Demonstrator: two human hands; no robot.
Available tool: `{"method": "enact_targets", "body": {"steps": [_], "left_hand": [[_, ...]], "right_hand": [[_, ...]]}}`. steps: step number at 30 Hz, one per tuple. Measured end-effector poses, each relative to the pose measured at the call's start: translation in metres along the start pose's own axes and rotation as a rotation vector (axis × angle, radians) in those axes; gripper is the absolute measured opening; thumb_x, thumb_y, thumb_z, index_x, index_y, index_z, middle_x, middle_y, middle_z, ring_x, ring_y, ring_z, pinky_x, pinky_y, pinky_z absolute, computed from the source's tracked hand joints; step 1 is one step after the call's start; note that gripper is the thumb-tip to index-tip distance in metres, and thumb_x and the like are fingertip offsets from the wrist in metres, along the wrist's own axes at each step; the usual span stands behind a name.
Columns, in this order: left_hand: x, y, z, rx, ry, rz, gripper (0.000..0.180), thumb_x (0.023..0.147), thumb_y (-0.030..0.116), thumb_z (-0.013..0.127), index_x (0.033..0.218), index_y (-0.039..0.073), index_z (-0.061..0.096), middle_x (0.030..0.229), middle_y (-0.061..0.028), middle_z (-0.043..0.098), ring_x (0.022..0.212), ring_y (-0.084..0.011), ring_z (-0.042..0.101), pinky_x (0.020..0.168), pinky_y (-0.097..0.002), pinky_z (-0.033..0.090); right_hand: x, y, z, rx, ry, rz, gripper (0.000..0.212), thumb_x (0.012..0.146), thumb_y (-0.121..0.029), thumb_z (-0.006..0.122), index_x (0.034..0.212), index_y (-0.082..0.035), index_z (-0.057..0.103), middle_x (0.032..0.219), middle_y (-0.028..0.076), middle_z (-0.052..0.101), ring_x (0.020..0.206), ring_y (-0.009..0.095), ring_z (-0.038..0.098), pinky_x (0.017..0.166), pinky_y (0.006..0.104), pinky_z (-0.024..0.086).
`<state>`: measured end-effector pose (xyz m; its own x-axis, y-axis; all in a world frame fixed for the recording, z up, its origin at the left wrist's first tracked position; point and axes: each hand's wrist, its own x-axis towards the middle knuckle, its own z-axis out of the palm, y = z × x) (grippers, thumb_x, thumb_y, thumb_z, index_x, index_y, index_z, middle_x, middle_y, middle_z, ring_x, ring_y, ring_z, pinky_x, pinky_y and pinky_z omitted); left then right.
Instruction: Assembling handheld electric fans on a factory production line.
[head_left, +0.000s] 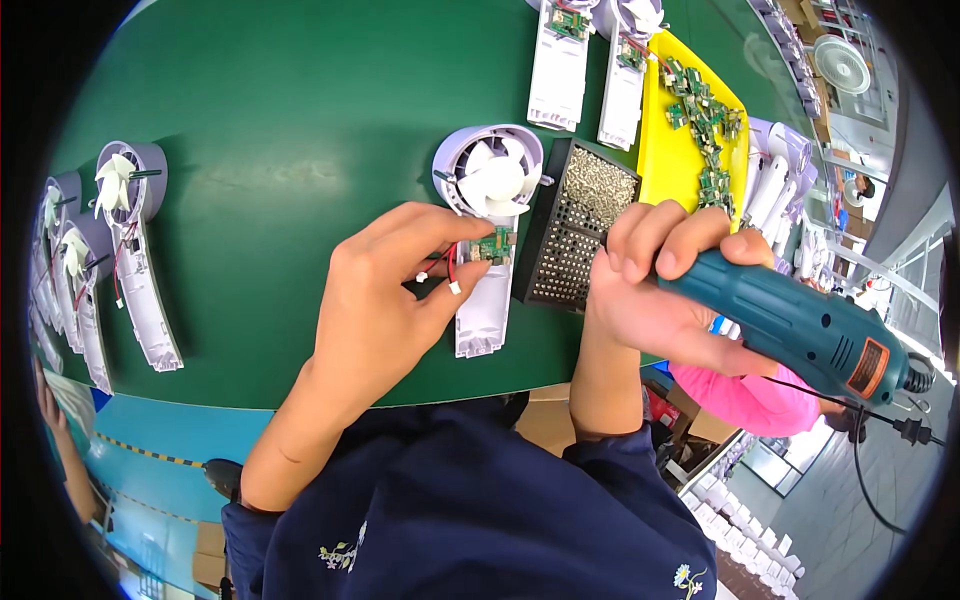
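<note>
In front of me a handheld fan housing [483, 320] lies on the table, its round purple head holding white fan blades [492, 178]. My left hand [385, 275] pinches a small green circuit board [492, 247] between thumb and forefinger, over the handle part of the housing. Red and black wires with white plugs [455, 287] hang beside those fingers. My right hand [670, 270] is wrapped round a teal electric screwdriver [790, 320], raised to the right of the housing. The screwdriver's tip is hidden behind my fingers. Between the hands sits a black screw tray [545, 235] full of small screws.
A yellow tray [660, 170] with several circuit boards lies at the right. Two fan housings [557, 80] rest at the back; several more [140, 270] stand at the left on the green table [270, 220]. A black cord [865, 470] hangs from the screwdriver. A co-worker's pink sleeve [750, 400] shows at right.
</note>
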<state>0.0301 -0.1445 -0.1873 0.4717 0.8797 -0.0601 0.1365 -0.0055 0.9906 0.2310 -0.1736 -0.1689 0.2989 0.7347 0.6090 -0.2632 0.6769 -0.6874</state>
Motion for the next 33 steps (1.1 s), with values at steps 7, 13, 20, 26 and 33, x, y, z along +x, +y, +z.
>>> {"method": "enact_targets", "body": {"steps": [7, 13, 20, 26, 33], "left_hand": [[0.001, 0.000, 0.003, -0.012, 0.027, 0.020, 0.027, 0.078, -0.004, 0.076, 0.105, 0.002, 0.071, 0.092, -0.0107, 0.067, 0.075, -0.0201, 0.067, 0.068, -0.0296, 0.060], [0.001, 0.001, 0.004, -0.016, 0.021, -0.008, 0.027, 0.078, -0.004, 0.076, 0.105, 0.002, 0.071, 0.092, -0.0106, 0.067, 0.077, -0.0199, 0.068, 0.069, -0.0294, 0.060], [0.000, -0.001, 0.003, -0.016, 0.031, 0.010, 0.027, 0.079, -0.004, 0.076, 0.105, 0.002, 0.071, 0.091, -0.0104, 0.067, 0.075, -0.0201, 0.067, 0.068, -0.0293, 0.059], [0.000, 0.000, -0.001, 0.004, -0.004, 0.002, 0.028, 0.079, -0.006, 0.075, 0.106, 0.002, 0.072, 0.095, -0.0091, 0.067, 0.078, -0.0156, 0.065, 0.068, -0.0261, 0.057], [0.001, 0.000, 0.004, -0.014, 0.032, 0.012, 0.027, 0.079, -0.004, 0.076, 0.104, 0.002, 0.071, 0.092, -0.0104, 0.067, 0.074, -0.0201, 0.066, 0.067, -0.0296, 0.058]], "right_hand": [[-0.002, 0.007, 0.000, 0.002, 0.065, -0.001, 0.099, 0.077, -0.094, 0.033, 0.118, -0.005, 0.044, 0.074, 0.012, 0.050, 0.052, 0.020, 0.043, 0.044, 0.0320, 0.038], [-0.001, 0.008, -0.002, -0.122, -0.016, 0.009, 0.097, 0.078, -0.094, 0.029, 0.117, -0.008, 0.050, 0.072, 0.006, 0.046, 0.047, 0.016, 0.039, 0.043, 0.0320, 0.033], [-0.004, 0.003, 0.003, -0.034, 0.002, 0.002, 0.097, 0.075, -0.093, 0.041, 0.118, -0.006, 0.045, 0.076, 0.012, 0.050, 0.055, 0.021, 0.044, 0.047, 0.0324, 0.039], [0.006, -0.017, 0.008, -0.068, -0.098, 0.017, 0.094, 0.080, -0.090, 0.042, 0.126, -0.008, 0.051, 0.079, 0.007, 0.050, 0.054, 0.018, 0.044, 0.049, 0.0326, 0.032], [-0.002, 0.005, -0.001, -0.011, 0.004, 0.015, 0.099, 0.076, -0.093, 0.040, 0.120, -0.005, 0.045, 0.078, 0.012, 0.051, 0.056, 0.022, 0.045, 0.048, 0.0333, 0.040]]}}
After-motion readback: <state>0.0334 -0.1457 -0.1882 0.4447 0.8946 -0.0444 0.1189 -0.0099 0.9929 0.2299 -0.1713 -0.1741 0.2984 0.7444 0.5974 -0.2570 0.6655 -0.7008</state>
